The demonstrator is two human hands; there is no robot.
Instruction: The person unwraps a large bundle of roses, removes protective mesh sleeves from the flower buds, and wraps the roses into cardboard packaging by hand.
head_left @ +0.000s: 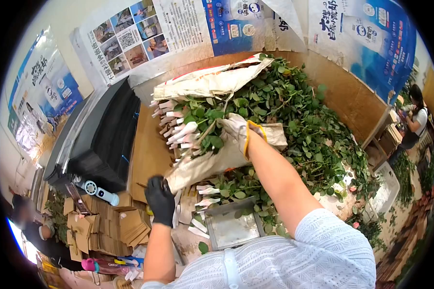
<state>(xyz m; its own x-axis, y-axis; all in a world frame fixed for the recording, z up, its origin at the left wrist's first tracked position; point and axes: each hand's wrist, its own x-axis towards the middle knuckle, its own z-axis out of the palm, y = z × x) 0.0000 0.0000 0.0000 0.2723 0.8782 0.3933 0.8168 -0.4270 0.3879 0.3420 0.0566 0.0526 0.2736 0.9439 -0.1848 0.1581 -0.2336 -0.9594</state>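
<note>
My left hand, in a black glove, is closed on the left end of a whitish woven sack. This sack lies folded across a heap of leafy rose stems. My right hand, in a pale glove with a yellow cuff, reaches over the sack into the leaves. Its fingers look curled, with a stem running up to their tips; what they grip is partly hidden. Left of it, several rose heads in white sleeves point left. Another woven sack covers the back of the pile.
A metal tray stands close before me. Black sheeting and folded cardboard are at left, with a small blue-and-white fan. A cardboard wall backs the heap. One person is at far right, another at far left.
</note>
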